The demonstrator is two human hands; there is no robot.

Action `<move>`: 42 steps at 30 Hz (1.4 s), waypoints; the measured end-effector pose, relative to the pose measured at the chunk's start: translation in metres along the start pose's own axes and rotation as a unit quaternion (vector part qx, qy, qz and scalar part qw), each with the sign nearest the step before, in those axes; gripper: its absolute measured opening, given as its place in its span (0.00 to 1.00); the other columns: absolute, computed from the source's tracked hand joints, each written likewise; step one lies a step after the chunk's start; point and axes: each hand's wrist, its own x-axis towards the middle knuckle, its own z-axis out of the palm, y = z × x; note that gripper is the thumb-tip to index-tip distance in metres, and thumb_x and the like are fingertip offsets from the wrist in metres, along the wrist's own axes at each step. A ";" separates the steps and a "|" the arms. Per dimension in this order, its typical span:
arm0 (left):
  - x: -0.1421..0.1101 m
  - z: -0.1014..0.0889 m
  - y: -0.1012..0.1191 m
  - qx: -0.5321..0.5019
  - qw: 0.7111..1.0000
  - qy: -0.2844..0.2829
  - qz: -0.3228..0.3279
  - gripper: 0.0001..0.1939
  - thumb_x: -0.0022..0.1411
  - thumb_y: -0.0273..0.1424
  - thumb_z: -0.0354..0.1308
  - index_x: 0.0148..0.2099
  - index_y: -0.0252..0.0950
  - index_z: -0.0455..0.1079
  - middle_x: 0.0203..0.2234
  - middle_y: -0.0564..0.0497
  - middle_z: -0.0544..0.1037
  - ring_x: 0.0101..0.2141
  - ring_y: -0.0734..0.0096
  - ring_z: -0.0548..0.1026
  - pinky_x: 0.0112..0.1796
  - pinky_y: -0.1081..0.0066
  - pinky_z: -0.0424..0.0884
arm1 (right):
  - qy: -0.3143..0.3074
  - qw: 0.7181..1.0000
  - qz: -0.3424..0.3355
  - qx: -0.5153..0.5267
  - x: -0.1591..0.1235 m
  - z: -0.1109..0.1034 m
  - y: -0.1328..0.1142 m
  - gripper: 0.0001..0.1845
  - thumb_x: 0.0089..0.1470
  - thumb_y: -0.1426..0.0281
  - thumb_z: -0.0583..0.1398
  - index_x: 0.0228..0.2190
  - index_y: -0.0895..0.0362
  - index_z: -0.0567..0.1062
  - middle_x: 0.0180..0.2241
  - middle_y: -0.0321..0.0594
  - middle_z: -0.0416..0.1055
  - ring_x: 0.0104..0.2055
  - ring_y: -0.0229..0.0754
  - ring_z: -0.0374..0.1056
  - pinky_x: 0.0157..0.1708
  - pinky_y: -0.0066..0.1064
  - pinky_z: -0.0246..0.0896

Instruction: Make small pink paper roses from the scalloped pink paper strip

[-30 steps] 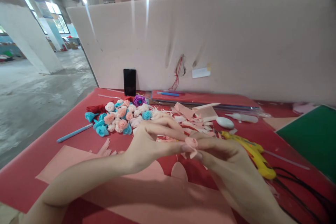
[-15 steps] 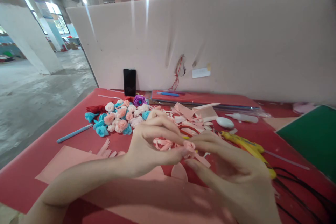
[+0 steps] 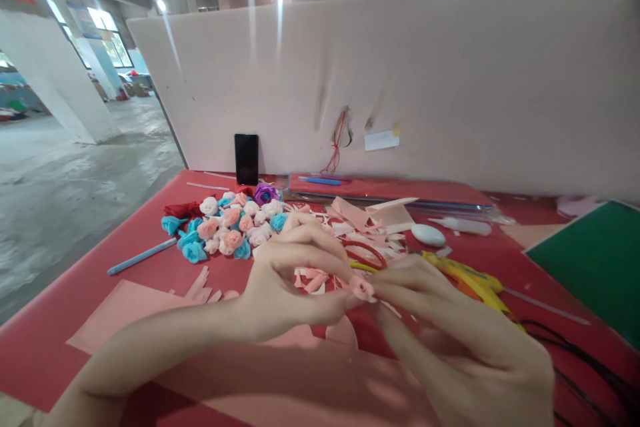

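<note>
Between my two hands is a small pink paper rose (image 3: 363, 288), its rolled centre facing me. My left hand (image 3: 295, 273) pinches it from the left with thumb and index finger. From the right, my right hand (image 3: 450, 327) has its fingertips closed at the rose's edge, and its other fingers are curled. Beneath the hands lie pink paper scraps (image 3: 315, 279) and a large pink paper sheet (image 3: 300, 373). Red-handled scissors (image 3: 367, 252) rest just behind the fingers, partly hidden.
Finished paper roses (image 3: 233, 217) are heaped at the left. A yellow glue gun (image 3: 467, 277) with black cables lies to the right, near a green board (image 3: 590, 267). A phone (image 3: 247, 159) leans on the white panel (image 3: 425, 67). A blue pen (image 3: 143, 256) lies at far left.
The rose has moved slightly down and right and turned in my fingers. My right hand has shifted right and a little lower, while my left hand stays almost in place.
</note>
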 end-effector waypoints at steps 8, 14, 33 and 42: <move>0.004 -0.004 0.003 -0.027 0.998 -0.060 -0.005 0.06 0.53 0.26 0.62 0.27 0.36 0.67 0.22 0.54 0.73 0.27 0.74 0.70 0.33 0.68 0.66 | -0.007 0.997 -0.048 -0.066 0.007 -0.003 -0.007 0.09 0.47 0.80 0.60 0.26 0.52 0.72 0.21 0.32 0.73 0.23 0.37 0.68 0.23 0.29 0.66; 0.008 -0.008 0.006 -0.013 0.994 -0.104 0.003 0.08 0.50 0.23 0.60 0.27 0.36 0.63 0.23 0.53 0.72 0.27 0.72 0.70 0.34 0.67 0.68 | -0.065 0.992 -0.056 -0.094 0.002 -0.009 -0.006 0.10 0.47 0.80 0.59 0.29 0.51 0.71 0.24 0.34 0.74 0.26 0.40 0.70 0.26 0.33 0.68; 0.011 -0.014 0.008 0.026 0.980 -0.198 0.019 0.09 0.46 0.21 0.51 0.29 0.38 0.55 0.23 0.54 0.67 0.27 0.72 0.67 0.33 0.67 0.63 | -0.121 0.992 0.038 0.016 0.006 -0.001 -0.005 0.09 0.45 0.80 0.60 0.24 0.52 0.72 0.23 0.30 0.75 0.25 0.36 0.72 0.27 0.24 0.71; 0.011 -0.015 0.012 0.069 0.977 -0.188 0.072 0.10 0.44 0.21 0.50 0.29 0.38 0.54 0.23 0.54 0.68 0.26 0.71 0.67 0.35 0.63 0.65 | -0.096 0.995 -0.024 -0.026 0.001 -0.003 -0.006 0.12 0.44 0.82 0.59 0.27 0.52 0.71 0.23 0.32 0.74 0.25 0.37 0.70 0.26 0.28 0.69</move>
